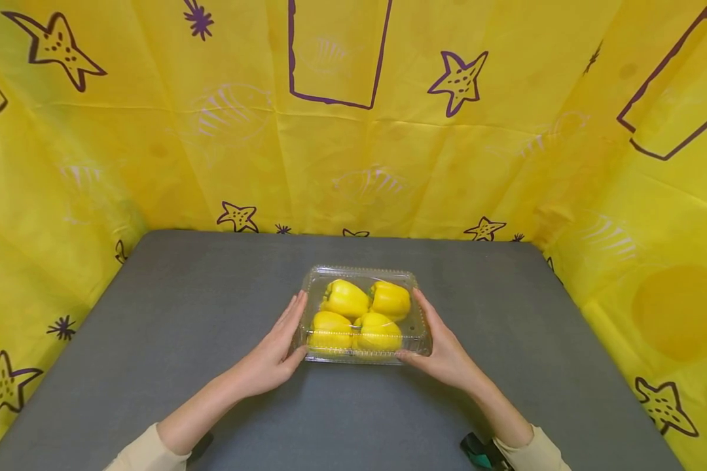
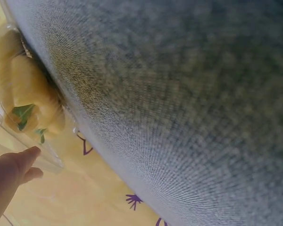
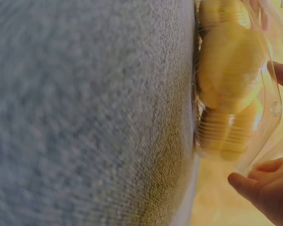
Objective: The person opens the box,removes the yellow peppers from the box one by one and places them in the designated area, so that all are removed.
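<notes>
A clear plastic box [image 1: 417,325] rests on the grey table, with several yellow bell peppers [image 1: 346,299] inside it. My left hand [image 1: 273,353] holds its left side, thumb at the near corner and fingers along the wall. The right side is held by my right hand [image 1: 446,353], whose thumb touches the front rim. Green stems show on the peppers [image 2: 33,87] in the left wrist view. In the right wrist view, ribbed plastic covers the peppers [image 3: 231,66], and fingers of the right hand [image 3: 266,188] lie at the box's edge.
The grey table [image 1: 200,288] spreads around the box on all sides. Yellow cloth [image 1: 342,144] printed with starfish and fish hangs behind it and along both sides. A dark strap with a green patch [image 1: 477,451] is under the right wrist.
</notes>
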The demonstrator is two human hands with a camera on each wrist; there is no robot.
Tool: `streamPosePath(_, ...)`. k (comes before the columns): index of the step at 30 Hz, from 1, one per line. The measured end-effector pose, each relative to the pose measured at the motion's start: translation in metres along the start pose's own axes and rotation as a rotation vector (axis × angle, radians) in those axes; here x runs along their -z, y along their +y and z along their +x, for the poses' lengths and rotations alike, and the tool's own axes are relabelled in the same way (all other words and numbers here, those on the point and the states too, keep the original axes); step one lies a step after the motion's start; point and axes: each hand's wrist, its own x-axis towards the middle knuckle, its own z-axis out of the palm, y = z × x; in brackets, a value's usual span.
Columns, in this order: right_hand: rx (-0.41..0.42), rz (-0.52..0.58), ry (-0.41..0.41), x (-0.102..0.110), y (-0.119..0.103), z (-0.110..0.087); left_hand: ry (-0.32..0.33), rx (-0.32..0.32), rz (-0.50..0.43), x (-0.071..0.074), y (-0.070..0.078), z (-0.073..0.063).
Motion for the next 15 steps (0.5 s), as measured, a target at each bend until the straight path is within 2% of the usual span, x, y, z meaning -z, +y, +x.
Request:
streamPosePath(6,-0.031,-0.027,0.037,0.0027,-0.0026,-0.001,0.01,0.122,-0.135,0.0018,-0.0028,-0.0003)
streamPosePath(10,0.005,-0.007,0.068,0.0054,-0.0018,0.0019,0.0,0.209,-0.23,0.0033,-0.004,0.0013)
streamPosePath(15,0.042,0.045,0.089,0.01,-0.0012,0.0072,-0.024,0.274,-0.275,0.004,-0.0042,0.0026)
